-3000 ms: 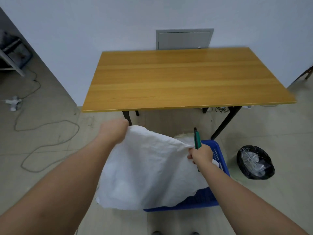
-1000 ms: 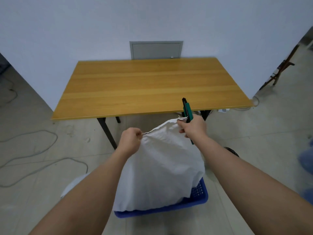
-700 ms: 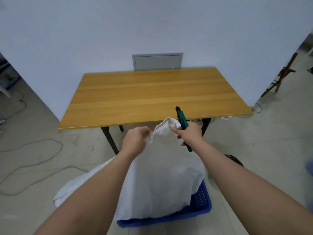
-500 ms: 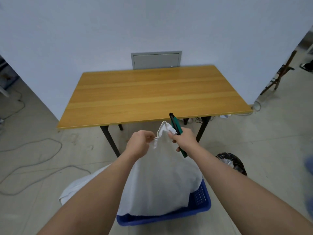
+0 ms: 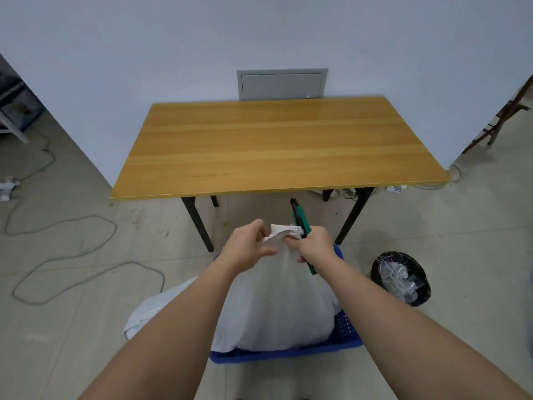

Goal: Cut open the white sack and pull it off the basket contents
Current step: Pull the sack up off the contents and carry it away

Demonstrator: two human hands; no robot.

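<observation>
A white sack (image 5: 277, 307) hangs bunched from both hands and drapes down into a blue basket (image 5: 343, 327) on the floor, hiding what lies inside. My left hand (image 5: 248, 249) pinches the gathered top of the sack. Right beside it, my right hand (image 5: 314, 245) grips the same top edge together with a green utility knife (image 5: 298, 216), whose tip points up and away. A loose end of the sack spills over the basket's left side onto the floor.
A wooden table (image 5: 274, 145) stands just beyond the basket against the wall. A black bin (image 5: 401, 278) with clear plastic scraps sits on the floor at the right. Grey cables (image 5: 72, 255) loop over the floor at the left.
Both hands have come together, bunching the sack's top edge between them. The sack hangs narrower than a second ago, and the view has tilted a little downward.
</observation>
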